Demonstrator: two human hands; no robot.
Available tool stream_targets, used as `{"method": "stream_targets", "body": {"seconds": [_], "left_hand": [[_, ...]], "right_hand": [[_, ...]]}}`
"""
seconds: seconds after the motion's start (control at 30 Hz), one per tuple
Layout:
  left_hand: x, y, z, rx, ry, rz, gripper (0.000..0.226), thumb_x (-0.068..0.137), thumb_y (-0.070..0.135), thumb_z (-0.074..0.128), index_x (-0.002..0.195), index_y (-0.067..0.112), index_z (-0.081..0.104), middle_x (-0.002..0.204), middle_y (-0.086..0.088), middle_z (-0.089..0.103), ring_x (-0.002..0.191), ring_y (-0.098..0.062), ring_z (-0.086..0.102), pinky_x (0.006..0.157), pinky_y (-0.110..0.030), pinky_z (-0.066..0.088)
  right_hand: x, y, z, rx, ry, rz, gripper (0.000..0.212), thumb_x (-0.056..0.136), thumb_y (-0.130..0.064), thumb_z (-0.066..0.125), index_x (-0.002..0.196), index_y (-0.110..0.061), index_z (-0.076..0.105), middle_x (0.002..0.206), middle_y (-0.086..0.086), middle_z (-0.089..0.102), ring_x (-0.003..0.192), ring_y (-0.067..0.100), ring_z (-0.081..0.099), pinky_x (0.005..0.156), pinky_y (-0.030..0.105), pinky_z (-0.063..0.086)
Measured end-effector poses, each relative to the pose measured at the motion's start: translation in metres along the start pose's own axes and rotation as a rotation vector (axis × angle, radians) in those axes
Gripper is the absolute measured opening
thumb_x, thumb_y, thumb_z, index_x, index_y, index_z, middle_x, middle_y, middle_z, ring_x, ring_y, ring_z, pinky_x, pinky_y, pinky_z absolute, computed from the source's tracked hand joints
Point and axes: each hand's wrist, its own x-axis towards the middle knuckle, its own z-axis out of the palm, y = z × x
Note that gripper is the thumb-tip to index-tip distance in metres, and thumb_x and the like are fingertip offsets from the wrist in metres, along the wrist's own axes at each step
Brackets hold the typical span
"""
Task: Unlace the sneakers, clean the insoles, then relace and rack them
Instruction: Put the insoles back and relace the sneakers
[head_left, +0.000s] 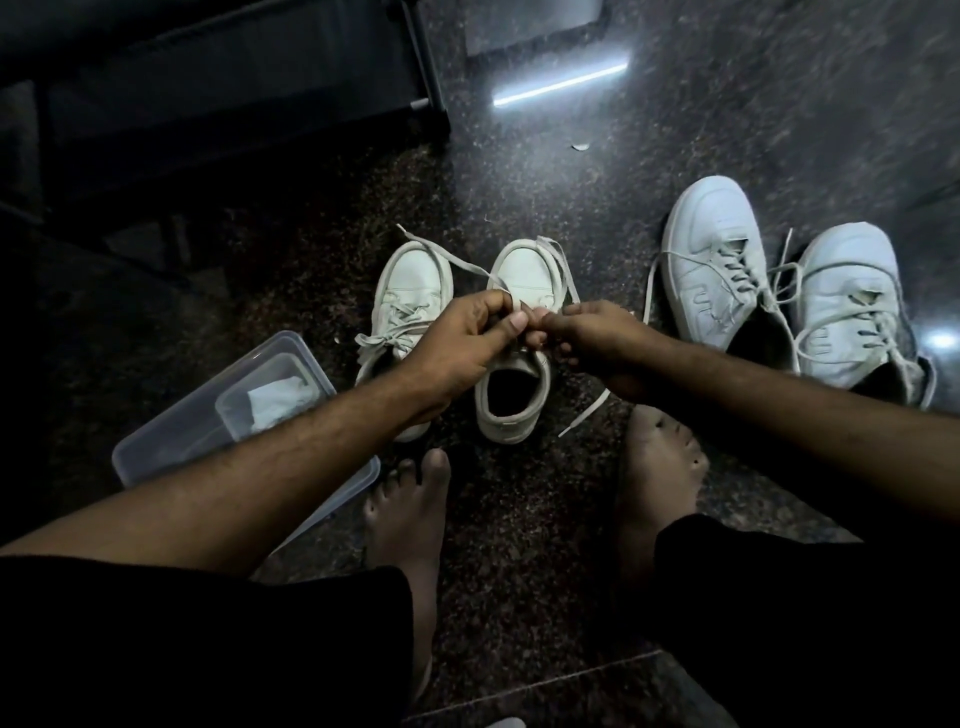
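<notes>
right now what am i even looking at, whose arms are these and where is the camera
There is no machine here. A person wears one camera on the head, looking down at their own arms, knees and bare feet on a dark speckled floor. The left hand and right hand meet over the small sneaker in the middle and pinch its white lace. A second small sneaker stands just left of it, still laced. Two larger white sneakers stand further right. By the left forearm lies a clear plastic box with a white cloth in it.
</notes>
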Motion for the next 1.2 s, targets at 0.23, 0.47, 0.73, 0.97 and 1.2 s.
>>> {"method": "stream_targets", "body": {"seconds": [0.23, 0.47, 0.73, 0.97, 1.2], "left_hand": [[0.001, 0.014, -0.005, -0.318, 0.098, 0.020, 0.020, 0.105, 0.009, 0.046, 0.100, 0.004, 0.065, 0.076, -0.006, 0.063, 0.080, -0.014, 0.065, 0.085, -0.025, 0.054], [0.000, 0.005, -0.014, -0.178, 0.174, -0.047, 0.021, 0.104, 0.008, 0.047, 0.101, -0.005, 0.063, 0.055, 0.013, 0.058, 0.048, -0.005, 0.033, 0.068, -0.028, 0.049], [0.003, 0.008, -0.005, 0.414, 0.041, 0.021, 0.030, 0.094, 0.029, 0.063, 0.078, 0.006, 0.073, 0.062, -0.012, 0.063, 0.057, -0.009, 0.048, 0.059, -0.031, 0.039], [0.000, 0.017, -0.003, 0.442, 0.093, -0.043, 0.029, 0.095, 0.024, 0.065, 0.068, 0.018, 0.072, 0.047, 0.009, 0.061, 0.041, 0.000, 0.047, 0.049, -0.023, 0.036], [-0.001, 0.022, -0.008, -0.258, 0.050, -0.400, 0.026, 0.103, 0.022, 0.045, 0.079, 0.014, 0.055, 0.055, 0.002, 0.033, 0.039, -0.008, 0.024, 0.038, -0.018, 0.032]], "right_hand": [[-0.011, -0.022, 0.006, 0.396, -0.144, -0.272, 0.029, 0.106, -0.027, 0.036, 0.089, -0.014, 0.056, 0.076, 0.003, 0.061, 0.073, 0.017, 0.061, 0.078, 0.027, 0.051], [-0.006, -0.008, -0.012, -0.121, 0.003, -0.345, 0.028, 0.106, -0.018, 0.041, 0.086, -0.007, 0.057, 0.052, -0.005, 0.046, 0.046, 0.003, 0.043, 0.047, 0.012, 0.035], [-0.016, -0.032, -0.001, -0.254, -0.042, -0.599, 0.026, 0.104, -0.017, 0.047, 0.088, -0.008, 0.065, 0.059, -0.001, 0.052, 0.054, 0.012, 0.046, 0.055, 0.025, 0.039], [-0.017, -0.046, 0.017, -0.386, -0.020, -0.680, 0.023, 0.100, -0.024, 0.054, 0.104, -0.009, 0.070, 0.080, 0.002, 0.074, 0.078, 0.020, 0.071, 0.075, 0.042, 0.058], [-0.018, -0.023, 0.011, -0.652, -0.090, -0.685, 0.062, 0.097, -0.027, 0.057, 0.150, -0.018, 0.025, 0.118, -0.003, 0.063, 0.073, 0.008, 0.067, 0.071, 0.030, 0.055]]}}
